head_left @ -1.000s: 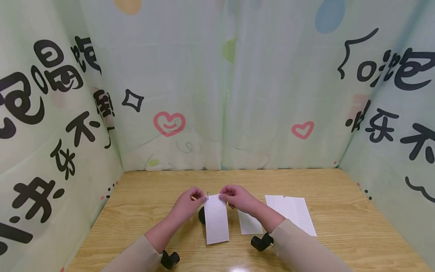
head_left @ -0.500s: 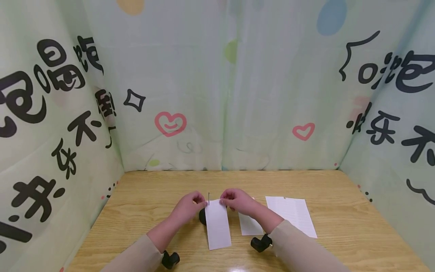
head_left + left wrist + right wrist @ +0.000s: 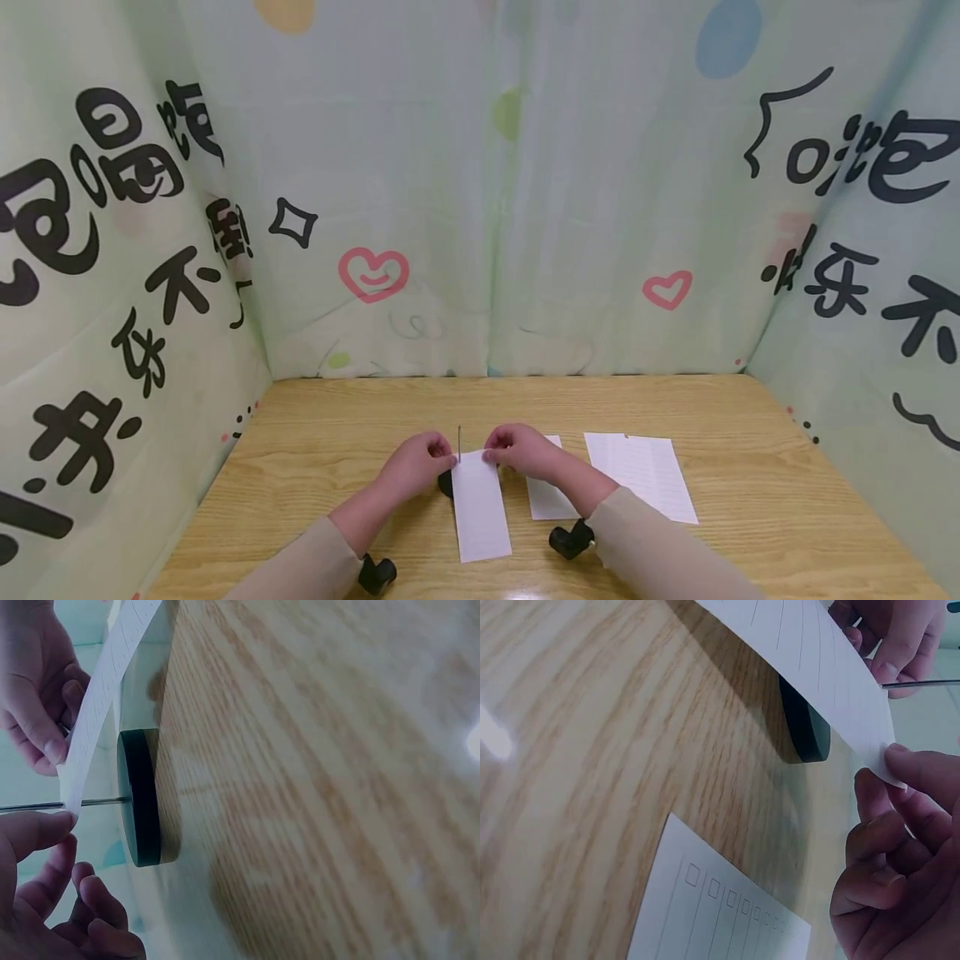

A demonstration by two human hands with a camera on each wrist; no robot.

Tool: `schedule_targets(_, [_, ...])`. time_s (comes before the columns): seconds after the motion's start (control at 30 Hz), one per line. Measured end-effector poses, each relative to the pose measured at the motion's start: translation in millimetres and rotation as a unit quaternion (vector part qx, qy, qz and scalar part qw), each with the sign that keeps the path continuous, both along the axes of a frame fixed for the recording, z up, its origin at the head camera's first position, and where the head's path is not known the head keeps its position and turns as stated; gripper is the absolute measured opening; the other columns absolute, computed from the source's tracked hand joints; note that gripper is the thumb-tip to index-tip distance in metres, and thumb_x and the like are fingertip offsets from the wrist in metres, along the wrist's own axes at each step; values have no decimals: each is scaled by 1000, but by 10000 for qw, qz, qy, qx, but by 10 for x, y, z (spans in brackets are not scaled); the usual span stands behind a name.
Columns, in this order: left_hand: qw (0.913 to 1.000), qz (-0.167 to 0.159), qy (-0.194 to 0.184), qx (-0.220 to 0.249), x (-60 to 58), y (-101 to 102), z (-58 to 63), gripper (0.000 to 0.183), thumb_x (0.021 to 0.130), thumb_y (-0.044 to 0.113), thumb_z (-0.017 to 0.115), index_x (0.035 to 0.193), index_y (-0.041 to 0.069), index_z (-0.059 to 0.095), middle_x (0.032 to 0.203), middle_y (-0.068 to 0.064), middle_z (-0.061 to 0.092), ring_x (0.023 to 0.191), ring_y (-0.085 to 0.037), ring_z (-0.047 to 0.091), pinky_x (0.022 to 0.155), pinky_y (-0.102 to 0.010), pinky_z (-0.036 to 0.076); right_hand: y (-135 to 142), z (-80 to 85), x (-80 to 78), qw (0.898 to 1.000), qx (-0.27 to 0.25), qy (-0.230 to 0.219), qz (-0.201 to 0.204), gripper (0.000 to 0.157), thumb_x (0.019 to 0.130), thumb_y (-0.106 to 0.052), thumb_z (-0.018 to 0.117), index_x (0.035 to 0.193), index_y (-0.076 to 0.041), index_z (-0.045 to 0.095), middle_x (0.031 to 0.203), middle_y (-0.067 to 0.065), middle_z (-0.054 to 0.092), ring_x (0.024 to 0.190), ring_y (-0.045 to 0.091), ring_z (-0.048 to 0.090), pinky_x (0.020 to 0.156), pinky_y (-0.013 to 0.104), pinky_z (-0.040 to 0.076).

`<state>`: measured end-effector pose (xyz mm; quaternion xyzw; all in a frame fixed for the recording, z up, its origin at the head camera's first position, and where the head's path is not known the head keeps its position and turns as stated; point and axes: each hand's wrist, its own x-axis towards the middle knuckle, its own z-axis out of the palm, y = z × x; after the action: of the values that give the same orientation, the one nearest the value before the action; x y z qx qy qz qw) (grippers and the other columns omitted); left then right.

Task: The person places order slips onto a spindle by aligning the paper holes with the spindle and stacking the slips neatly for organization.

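Observation:
A narrow sheet of white lined paper [image 3: 482, 512] is pierced near its far edge by the thin metal rod of a bill spike [image 3: 103, 801]. The spike stands upright on a round dark base [image 3: 139, 799], which the paper partly covers in the head view. My left hand [image 3: 416, 468] pinches the sheet's far left corner between thumb and finger, right beside the rod. My right hand [image 3: 521, 450] pinches the far right corner the same way. The paper sits partway down the rod, above the base, its near end sloping toward me.
To the right, partly under my right forearm, lies a small checklist sheet [image 3: 712, 915] with printed boxes. Farther right are larger white lined sheets [image 3: 648, 475] on the wooden table [image 3: 330, 433]. Printed curtains [image 3: 420, 167] enclose the back and sides.
Both hands have lowered the paper along the rod, so more of the rod shows above it. The sheet's near end has shifted closer to me.

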<state>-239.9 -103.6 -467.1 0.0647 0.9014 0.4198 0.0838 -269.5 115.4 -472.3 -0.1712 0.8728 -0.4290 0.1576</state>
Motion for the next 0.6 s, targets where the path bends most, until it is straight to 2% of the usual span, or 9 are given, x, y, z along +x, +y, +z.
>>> schedule_targets(0.27, [9998, -53, -128, -173, -32, -8, -77, 17, 91, 22, 72, 87, 12, 60, 76, -2, 54, 64, -17, 49, 57, -30, 39, -35, -36, 10, 9992, 355, 21, -164, 11, 93, -20, 71, 90, -11, 67, 78, -1, 58, 69, 15, 49, 62, 30, 41])
schedule_targets(0.6, [9980, -264, 70, -575, -67, 5, -135, 18, 90, 22, 73, 83, 12, 61, 74, -1, 53, 66, -17, 48, 59, -30, 38, -63, -66, 43, 9971, 703, 99, -266, 12, 90, -20, 73, 86, -11, 66, 75, -1, 57, 69, 15, 49, 62, 29, 41])
